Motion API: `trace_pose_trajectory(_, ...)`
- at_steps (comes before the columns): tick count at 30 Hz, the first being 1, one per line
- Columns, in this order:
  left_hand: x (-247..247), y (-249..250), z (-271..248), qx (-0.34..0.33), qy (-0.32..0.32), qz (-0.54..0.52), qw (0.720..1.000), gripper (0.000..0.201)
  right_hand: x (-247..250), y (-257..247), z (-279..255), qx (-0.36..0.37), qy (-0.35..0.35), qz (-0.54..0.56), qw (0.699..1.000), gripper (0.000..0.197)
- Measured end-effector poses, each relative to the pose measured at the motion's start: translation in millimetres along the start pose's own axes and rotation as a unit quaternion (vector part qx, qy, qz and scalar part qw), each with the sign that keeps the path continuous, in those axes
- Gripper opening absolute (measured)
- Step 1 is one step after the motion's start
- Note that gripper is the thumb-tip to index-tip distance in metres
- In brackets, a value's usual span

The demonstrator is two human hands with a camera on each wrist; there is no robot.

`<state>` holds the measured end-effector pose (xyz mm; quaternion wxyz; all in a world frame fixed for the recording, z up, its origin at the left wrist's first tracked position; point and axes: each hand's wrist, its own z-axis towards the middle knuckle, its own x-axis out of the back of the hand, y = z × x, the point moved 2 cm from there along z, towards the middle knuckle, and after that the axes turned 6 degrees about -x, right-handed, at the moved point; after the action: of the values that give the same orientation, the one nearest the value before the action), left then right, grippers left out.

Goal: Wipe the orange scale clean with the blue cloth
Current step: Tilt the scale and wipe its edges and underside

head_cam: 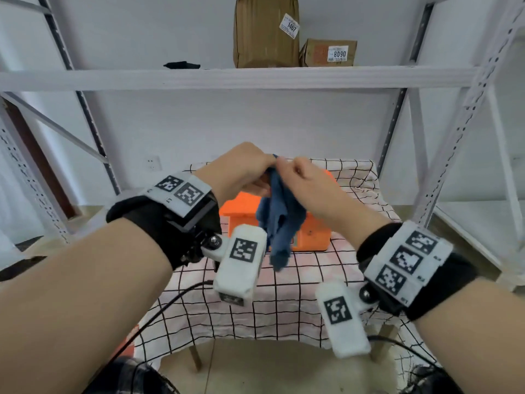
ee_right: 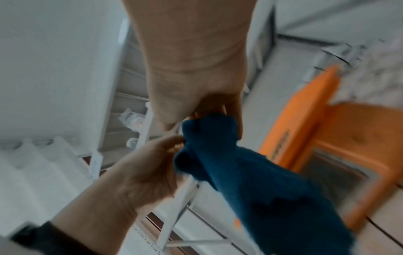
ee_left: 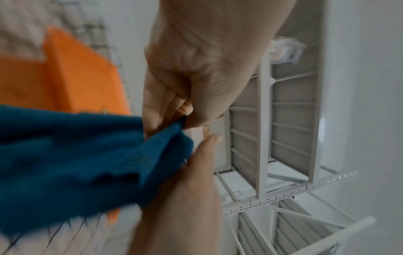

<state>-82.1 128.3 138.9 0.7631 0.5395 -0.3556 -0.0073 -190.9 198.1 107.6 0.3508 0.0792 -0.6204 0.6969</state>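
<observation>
Both hands hold the blue cloth (head_cam: 279, 220) up in the air, so it hangs crumpled over the orange scale (head_cam: 311, 237). The scale stands on the checked tablecloth, partly hidden behind the cloth. My left hand (head_cam: 255, 169) pinches the cloth's top corner, with thumb against fingers in the left wrist view (ee_left: 183, 119). Right beside it, my right hand (head_cam: 298, 174) grips the bunched top edge (ee_right: 209, 117). The cloth (ee_left: 76, 155) drapes down in front of the scale (ee_left: 80, 72). From the right wrist the cloth (ee_right: 261, 181) covers part of the scale (ee_right: 353, 138).
The small table (head_cam: 284, 302) has a white cloth with black grid lines. White metal rack posts (head_cam: 454, 137) stand on both sides, and a shelf (head_cam: 227, 76) above carries two cardboard boxes (head_cam: 265, 32). A black cable (head_cam: 159, 308) runs off the table's front left.
</observation>
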Motion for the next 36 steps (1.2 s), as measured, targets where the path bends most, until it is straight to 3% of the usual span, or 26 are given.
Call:
trace_pose_trajectory(2, -8, -3, -1, -0.005, -0.024, -0.031, 0.999, 0.023, -12, 14, -13, -0.017, -0.061, 0.077, 0.995, 0.039)
trace_pose_trajectory(4, -12, -9, 0, -0.008, -0.061, -0.039, 0.997, 0.026, -15, 32, -11, -0.018, -0.044, 0.027, 0.999, 0.046)
trace_pose_trajectory(6, -11, -19, 3, -0.018, -0.060, 0.019, 0.998, 0.034, -7, 42, 2, -0.036, 0.034, -0.019, 0.999, 0.036)
trace_pose_trajectory(8, -6, -32, 11, -0.044, -0.005, 0.082, 0.996, 0.040, 13, 42, 18, -0.052, 0.120, -0.008, 0.991, 0.031)
trace_pose_trajectory(11, 5, -57, 23, -0.061, 0.077, 0.161, 0.982, 0.043, 52, 28, 35, 0.028, 0.246, -0.010, 0.969, 0.030)
trace_pose_trajectory(13, 10, -78, 28, -0.049, 0.113, 0.197, 0.973, 0.038, 64, 23, 44, 0.100, 0.292, -0.132, 0.942, 0.029)
trace_pose_trajectory(14, 12, -89, 30, -0.044, 0.131, 0.211, 0.968, 0.034, 63, 27, 51, 0.109, 0.280, -0.235, 0.924, 0.027)
trace_pose_trajectory(16, 13, -110, 31, -0.041, 0.147, 0.228, 0.962, 0.034, 47, 54, 64, 0.060, 0.153, -0.392, 0.905, 0.023)
trace_pose_trajectory(18, 11, -128, 27, -0.017, 0.102, 0.213, 0.972, 0.047, 25, 89, 63, -0.012, -0.007, -0.461, 0.887, 0.023)
trace_pose_trajectory(19, 9, -137, 24, 0.005, 0.063, 0.200, 0.978, 0.058, 17, 102, 58, -0.020, -0.030, -0.476, 0.879, 0.023)
trace_pose_trajectory(21, 8, -151, 19, 0.020, 0.022, 0.208, 0.978, 0.073, 10, 110, 51, -0.006, 0.023, -0.476, 0.879, 0.024)
trace_pose_trajectory(23, 8, -159, 16, -0.002, 0.042, 0.215, 0.976, 0.068, 2, 106, 42, -0.005, 0.083, -0.467, 0.880, 0.024)
trace_pose_trajectory(26, 7, -158, 14, -0.037, 0.073, 0.190, 0.978, 0.063, -29, 90, 31, 0.037, 0.113, -0.476, 0.871, 0.024)
trace_pose_trajectory(28, 9, -158, 13, -0.057, 0.066, 0.174, 0.981, 0.058, -61, 74, 32, 0.084, 0.094, -0.414, 0.902, 0.025)
trace_pose_trajectory(31, 21, -177, 10, -0.063, 0.042, 0.076, 0.994, 0.036, -114, 52, 42, 0.137, 0.010, -0.302, 0.943, 0.028)
trace_pose_trajectory(32, 24, -183, 8, -0.058, 0.049, 0.027, 0.997, 0.036, -127, 47, 44, 0.155, -0.012, -0.285, 0.946, 0.030)
trace_pose_trajectory(34, 27, -194, 5, -0.035, 0.069, -0.081, 0.994, 0.056, -140, 44, 46, 0.198, -0.020, -0.297, 0.934, 0.032)
trace_pose_trajectory(36, 23, -196, 3, -0.037, 0.070, -0.120, 0.990, 0.070, -129, 51, 45, 0.228, -0.001, -0.312, 0.922, 0.033)
